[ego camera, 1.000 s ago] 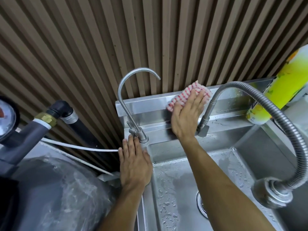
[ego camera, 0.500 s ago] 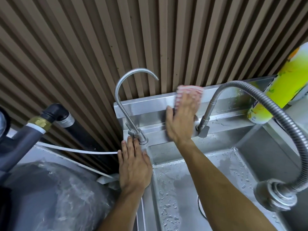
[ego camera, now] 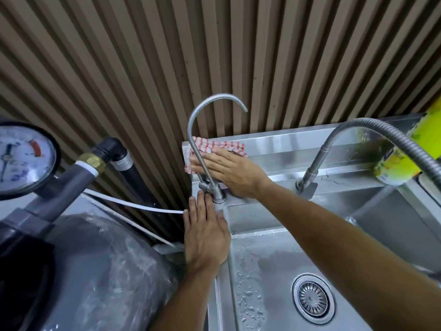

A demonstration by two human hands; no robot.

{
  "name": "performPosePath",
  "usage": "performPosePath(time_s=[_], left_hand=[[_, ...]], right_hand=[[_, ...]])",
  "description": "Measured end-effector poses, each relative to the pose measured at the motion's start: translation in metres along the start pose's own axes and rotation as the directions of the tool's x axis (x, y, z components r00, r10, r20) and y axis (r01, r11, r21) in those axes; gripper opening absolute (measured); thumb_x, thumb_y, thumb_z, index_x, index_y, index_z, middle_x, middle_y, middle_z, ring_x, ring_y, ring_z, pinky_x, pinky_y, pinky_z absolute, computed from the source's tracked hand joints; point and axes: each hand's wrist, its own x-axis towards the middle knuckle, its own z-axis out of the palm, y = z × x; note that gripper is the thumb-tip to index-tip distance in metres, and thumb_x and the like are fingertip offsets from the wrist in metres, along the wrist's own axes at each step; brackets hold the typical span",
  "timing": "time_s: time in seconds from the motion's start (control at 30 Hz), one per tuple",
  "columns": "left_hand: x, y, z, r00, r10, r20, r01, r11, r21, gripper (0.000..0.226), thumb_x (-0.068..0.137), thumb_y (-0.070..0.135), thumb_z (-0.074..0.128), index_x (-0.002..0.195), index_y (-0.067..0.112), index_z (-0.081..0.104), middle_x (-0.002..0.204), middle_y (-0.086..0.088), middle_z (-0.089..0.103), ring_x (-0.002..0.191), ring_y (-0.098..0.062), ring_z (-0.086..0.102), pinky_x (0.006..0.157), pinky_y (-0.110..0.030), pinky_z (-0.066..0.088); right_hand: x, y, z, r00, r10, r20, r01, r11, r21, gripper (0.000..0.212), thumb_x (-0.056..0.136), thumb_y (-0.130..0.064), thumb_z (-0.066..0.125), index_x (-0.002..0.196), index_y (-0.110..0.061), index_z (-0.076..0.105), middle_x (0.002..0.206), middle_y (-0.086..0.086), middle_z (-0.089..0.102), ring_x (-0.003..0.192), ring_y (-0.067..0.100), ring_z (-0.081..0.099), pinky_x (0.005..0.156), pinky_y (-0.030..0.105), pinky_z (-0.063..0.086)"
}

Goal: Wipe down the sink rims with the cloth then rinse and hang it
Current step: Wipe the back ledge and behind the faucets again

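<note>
Wiping step in progress; task judged to be in its first stage.

Right hand (ego camera: 232,174) lies flat on the red-and-white checked cloth (ego camera: 216,149), fingers straight and close together, pressing it against the raised back rim of the stainless sink (ego camera: 286,144). Cloth sits at the far left end of that back rim, behind the stem of the thin gooseneck tap (ego camera: 200,149), touching the steel and partly covered by the palm. Nothing is pinched; the cloth is held by flat pressure only.

Left hand (ego camera: 205,232) rests palm-down on the left rim of the sink, fingers straight and together, tips just beside the gooseneck tap's base. It carries nothing and appears to serve as a brace.

Status, as judged:
- Back rim: cloth at its left corner. The stretch toward the flexible-hose faucet (ego camera: 372,130) shows streaks, but I cannot tell whether it is wiped.
- Left rim: under the left hand, apparently not yet wiped.
- Front and right rims: out of view or unclear.
- Rinse: not begun. No water runs from either tap; droplets lie in the basin around the drain strainer (ego camera: 312,298).
- Hang: not begun; no hook or rail seen.

Also present: a yellow-green bottle (ego camera: 401,163) on the back ledge at right, a pressure gauge (ego camera: 21,156) and grey tank (ego camera: 95,271) at left.
</note>
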Motion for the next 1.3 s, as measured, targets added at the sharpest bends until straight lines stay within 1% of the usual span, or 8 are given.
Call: performPosePath(time_s=[0.2, 0.4, 0.57, 0.67, 0.77, 0.97, 1.1, 1.3], left_hand=[[-0.001, 0.003, -0.001, 0.999, -0.030, -0.044, 0.028, 0.999, -0.045, 0.070, 0.100, 0.038, 0.023, 0.162, 0.007, 0.012, 0.169, -0.010, 0.015, 0.157, -0.030, 0.010, 0.127, -0.043, 0.008], [-0.002, 0.002, 0.002, 0.998, -0.033, -0.047, 0.031, 0.999, -0.034, 0.066, 0.105, 0.037, 0.029, 0.162, 0.009, 0.011, 0.170, -0.007, 0.014, 0.157, -0.028, 0.007, 0.127, -0.042, 0.007], [-0.001, 0.002, 0.000, 0.998, -0.028, -0.056, 0.024, 0.998, -0.063, 0.067, 0.104, 0.037, 0.033, 0.162, 0.008, 0.013, 0.170, -0.009, 0.015, 0.157, -0.027, 0.008, 0.127, -0.040, 0.007], [0.002, -0.001, 0.001, 0.999, -0.022, -0.034, 0.019, 0.996, -0.089, 0.071, 0.104, 0.038, 0.033, 0.162, 0.006, 0.008, 0.171, -0.009, 0.008, 0.158, -0.026, 0.000, 0.128, -0.035, 0.000], [0.004, -0.003, 0.001, 0.999, -0.032, -0.016, 0.030, 0.993, -0.118, 0.071, 0.103, 0.039, 0.027, 0.162, 0.008, 0.002, 0.171, -0.007, -0.001, 0.157, -0.022, -0.007, 0.125, -0.031, -0.008], [0.003, -0.003, 0.001, 0.999, -0.040, -0.022, 0.037, 0.990, -0.140, 0.065, 0.104, 0.034, 0.023, 0.162, 0.013, 0.004, 0.172, -0.001, 0.000, 0.157, -0.018, -0.007, 0.119, -0.025, -0.009], [0.001, -0.002, -0.003, 0.999, -0.038, -0.017, 0.035, 0.988, -0.149, 0.063, 0.104, 0.029, 0.030, 0.162, 0.012, 0.011, 0.171, -0.003, 0.005, 0.157, -0.021, -0.003, 0.124, -0.028, -0.005], [-0.013, 0.001, -0.004, 0.999, -0.039, -0.008, 0.039, 0.997, -0.069, 0.061, 0.106, 0.031, 0.029, 0.162, 0.013, 0.015, 0.171, -0.005, 0.009, 0.157, -0.027, 0.004, 0.128, -0.041, 0.009]], right_hand=[[-0.049, 0.024, 0.016, 0.939, -0.144, 0.313, 0.134, 0.990, 0.055, 0.066, 0.108, -0.030, 0.022, 0.162, -0.029, -0.016, 0.154, -0.007, -0.037, 0.154, 0.009, -0.019, 0.120, 0.038, -0.022], [0.028, 0.032, -0.019, 0.998, -0.058, -0.009, 0.058, 0.997, 0.048, 0.075, 0.105, -0.051, 0.032, 0.165, -0.020, 0.000, 0.173, 0.006, -0.001, 0.160, 0.024, -0.001, 0.129, 0.044, -0.009], [0.037, 0.032, -0.025, 0.995, -0.089, -0.052, 0.095, 0.986, 0.137, 0.075, 0.106, -0.053, 0.031, 0.164, -0.018, 0.000, 0.170, 0.007, -0.003, 0.160, 0.026, 0.004, 0.129, 0.044, -0.004], [-0.002, 0.018, -0.016, 0.970, 0.237, -0.055, -0.204, 0.917, 0.341, 0.065, 0.108, -0.028, 0.042, 0.165, -0.017, 0.012, 0.173, 0.007, 0.006, 0.160, 0.024, 0.003, 0.130, 0.045, 0.004], [-0.054, -0.027, -0.017, 0.778, 0.620, 0.105, -0.535, 0.564, 0.629, 0.071, 0.099, -0.006, 0.049, 0.164, -0.011, 0.019, 0.172, 0.008, 0.006, 0.160, 0.025, 0.002, 0.130, 0.043, -0.001], [-0.048, -0.067, -0.027, 0.822, 0.388, 0.416, -0.561, 0.428, 0.709, 0.070, 0.093, -0.032, 0.031, 0.160, -0.015, 0.033, 0.168, 0.002, 0.028, 0.158, 0.016, 0.014, 0.129, 0.031, -0.002], [-0.060, -0.050, -0.022, 0.858, 0.328, 0.395, -0.510, 0.453, 0.732, 0.067, 0.093, -0.035, 0.031, 0.159, -0.025, 0.038, 0.167, -0.004, 0.032, 0.157, 0.012, 0.018, 0.130, 0.037, 0.005], [-0.088, -0.067, -0.033, 0.571, 0.613, 0.546, -0.796, 0.252, 0.550, 0.067, 0.095, -0.038, 0.024, 0.160, -0.024, 0.036, 0.167, -0.002, 0.032, 0.158, 0.017, 0.016, 0.128, 0.037, 0.000]])
